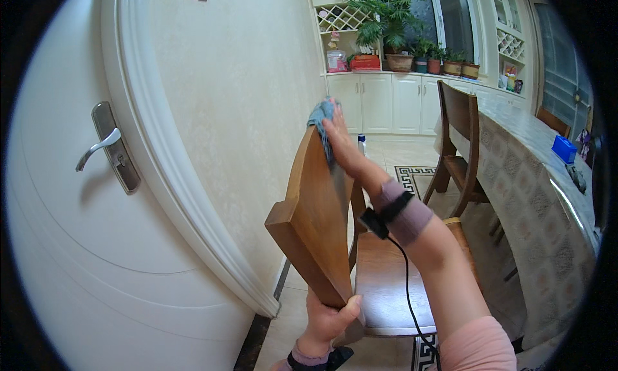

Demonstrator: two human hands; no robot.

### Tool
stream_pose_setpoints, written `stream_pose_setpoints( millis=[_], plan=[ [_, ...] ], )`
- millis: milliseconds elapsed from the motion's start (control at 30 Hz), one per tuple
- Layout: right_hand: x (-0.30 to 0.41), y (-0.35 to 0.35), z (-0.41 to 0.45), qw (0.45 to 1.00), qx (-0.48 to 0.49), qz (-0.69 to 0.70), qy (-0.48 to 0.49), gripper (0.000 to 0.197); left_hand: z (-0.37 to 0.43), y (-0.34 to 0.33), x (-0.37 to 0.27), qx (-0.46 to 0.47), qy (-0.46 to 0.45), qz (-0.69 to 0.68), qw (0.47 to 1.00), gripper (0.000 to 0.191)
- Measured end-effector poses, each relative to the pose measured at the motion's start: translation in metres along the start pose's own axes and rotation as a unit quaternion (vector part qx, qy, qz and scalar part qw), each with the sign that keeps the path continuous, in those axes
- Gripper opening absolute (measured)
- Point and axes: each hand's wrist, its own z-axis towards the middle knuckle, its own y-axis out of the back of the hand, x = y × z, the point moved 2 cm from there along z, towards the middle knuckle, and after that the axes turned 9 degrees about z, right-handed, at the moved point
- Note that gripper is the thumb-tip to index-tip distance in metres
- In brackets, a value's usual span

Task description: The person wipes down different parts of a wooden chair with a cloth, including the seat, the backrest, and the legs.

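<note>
A wooden chair stands right before me, and its brown backrest [314, 202] rises in the middle of the view. My left hand [330, 318] grips the near upright of the backrest low down, thumb on the seat side. Up at the far top corner, my right hand [340, 139] presses a blue-grey cloth [322, 114] against the wood; part of the cloth hangs down the seat-side face. The glossy chair seat [391, 284] lies below my right forearm. Both wrists wear a black strap over a mauve band, and a black cable runs down from the right one.
A white door [72, 226] with a metal handle [99, 149] and a pale wall [217, 105] are on the left. To the right stands a dining table [521, 125] under a patterned cloth, with a second wooden chair [456, 144] beside it. A bottle [361, 143] stands beyond the backrest.
</note>
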Motion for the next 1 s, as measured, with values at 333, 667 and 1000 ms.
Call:
stream_pose_setpoints(
  millis=[333, 667, 1000],
  plan=[
    [0.167, -0.016, -0.156, 0.964, 0.192, 0.132, 0.126, 0.076, 0.011, -0.002, -0.003, -0.019, -0.078, 0.078, 0.994, 0.044],
    [0.055, -0.014, -0.074, 0.982, 0.073, 0.072, 0.156, 0.073, 0.001, 0.0, -0.003, -0.032, -0.011, 0.008, 0.999, 0.056],
    [-0.059, 0.029, -0.006, 1.0, 0.001, -0.006, -0.026, 0.069, 0.004, -0.009, -0.008, -0.004, -0.011, -0.02, 1.0, 0.054]
  ],
)
